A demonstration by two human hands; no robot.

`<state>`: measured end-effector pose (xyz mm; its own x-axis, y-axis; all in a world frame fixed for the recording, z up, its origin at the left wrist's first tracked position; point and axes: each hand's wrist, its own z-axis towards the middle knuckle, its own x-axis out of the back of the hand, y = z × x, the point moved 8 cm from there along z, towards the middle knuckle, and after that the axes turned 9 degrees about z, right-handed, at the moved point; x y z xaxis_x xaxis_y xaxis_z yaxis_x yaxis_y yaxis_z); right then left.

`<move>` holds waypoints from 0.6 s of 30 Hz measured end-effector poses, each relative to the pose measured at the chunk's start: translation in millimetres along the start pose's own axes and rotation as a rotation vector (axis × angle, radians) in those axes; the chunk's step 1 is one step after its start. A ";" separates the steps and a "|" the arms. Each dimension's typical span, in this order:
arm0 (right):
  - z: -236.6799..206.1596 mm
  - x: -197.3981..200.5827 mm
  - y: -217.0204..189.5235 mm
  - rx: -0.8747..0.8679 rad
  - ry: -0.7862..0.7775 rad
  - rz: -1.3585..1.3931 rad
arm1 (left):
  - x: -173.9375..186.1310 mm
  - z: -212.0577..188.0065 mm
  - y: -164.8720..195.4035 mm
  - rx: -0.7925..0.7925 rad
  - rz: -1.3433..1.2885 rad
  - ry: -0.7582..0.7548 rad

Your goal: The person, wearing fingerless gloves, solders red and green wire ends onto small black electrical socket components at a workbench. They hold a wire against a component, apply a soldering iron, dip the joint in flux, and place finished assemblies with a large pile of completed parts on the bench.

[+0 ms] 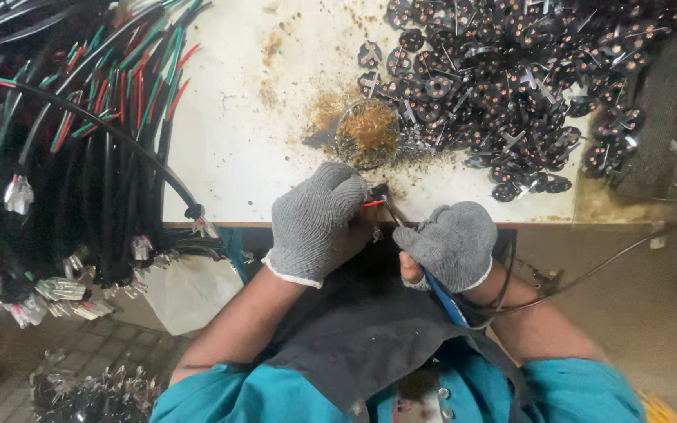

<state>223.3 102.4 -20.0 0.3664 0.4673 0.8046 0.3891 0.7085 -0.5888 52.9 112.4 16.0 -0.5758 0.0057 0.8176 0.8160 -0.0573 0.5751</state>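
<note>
Gloved hands [385, 231] at stained white bench [229, 133], cable bundles [80, 157] alongside.

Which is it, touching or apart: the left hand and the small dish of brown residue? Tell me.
Apart. The head view shows the left hand at the table edge, with a strip of white table between its knuckles and the dish.

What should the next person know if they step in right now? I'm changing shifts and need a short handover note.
Left hand, grey knit glove, pinches a thin red wire end at the white table's edge.
Right hand, same glove, holds a blue-handled soldering tool, tip at that wire.
Small round tin of amber flux sits just beyond the hands.
Pile of black round parts with copper coils lies right; bundle of black cables with red and green wires hangs left.
Finished count: cannot tell.
</note>
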 end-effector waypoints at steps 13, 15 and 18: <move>-8.3 -14.0 5.9 -0.069 -0.109 0.029 | -1.6 -2.8 -1.6 -0.010 -0.023 0.011; -10.4 -17.3 8.3 -0.073 -0.119 0.037 | -2.2 -2.8 -1.9 -0.013 -0.020 0.015; -10.7 -8.5 5.5 -0.043 -0.008 0.069 | -2.8 -3.0 -1.4 -0.009 -0.013 0.011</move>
<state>231.3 96.6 -30.9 0.3872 0.5189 0.7621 0.3988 0.6510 -0.6459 53.3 109.4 12.9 -0.5873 -0.0049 0.8093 0.8078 -0.0659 0.5858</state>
